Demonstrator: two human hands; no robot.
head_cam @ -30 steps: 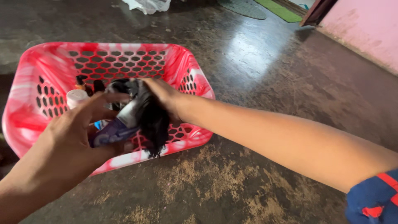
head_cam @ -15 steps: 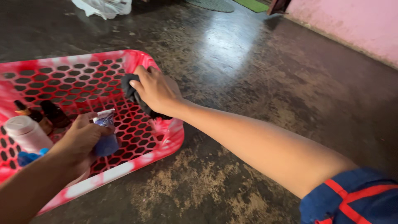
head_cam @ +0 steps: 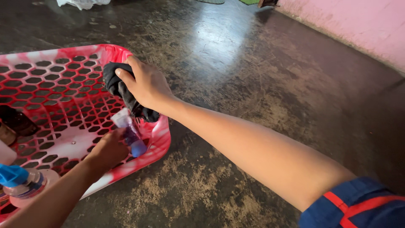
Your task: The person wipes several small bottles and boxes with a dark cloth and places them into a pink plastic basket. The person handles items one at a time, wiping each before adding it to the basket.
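Note:
My right hand (head_cam: 145, 84) grips a bunched black cloth (head_cam: 122, 90) over the right corner of a red and white plastic basket (head_cam: 162, 135). My left hand (head_cam: 107, 150) holds a small blue and white tube (head_cam: 130, 133) inside the basket, close to its near rim and just below the cloth. The cloth hangs partly under my right palm, so part of it is hidden.
Dark brown bottles (head_cam: 17, 120) and a clear bottle with a blue cap (head_cam: 19, 179) lie at the basket's left end. The basket sits on a dark, worn floor (head_cam: 253, 76). A pink wall (head_cam: 363, 29) runs along the right, and a white bag (head_cam: 80, 3) lies far back.
The view has swung right, so the basket sits further left. My right hand pulled the black cloth away from the tube to the basket's right corner. My left hand lowered the tube into the basket.

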